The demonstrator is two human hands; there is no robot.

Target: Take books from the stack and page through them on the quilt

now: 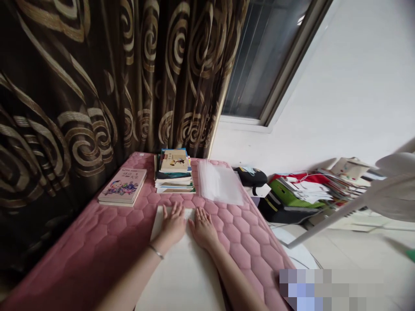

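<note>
An open book (181,268) with pale pages lies in front of me on a pink quilted tabletop (106,242). My left hand (173,224) rests flat on its far left page, fingers stretched out, with a thin bracelet on the wrist. My right hand (202,226) lies flat on the page beside it, fingers spread. Neither hand holds anything. Beyond the fingertips stands a stack of books (174,170).
A thin book with a colourful cover (123,186) lies at the left, a clear plastic folder (218,182) at the right. A dark patterned curtain (81,86) hangs behind. To the right, clutter of bags and papers (301,190) sits on the floor by a white chair (382,190).
</note>
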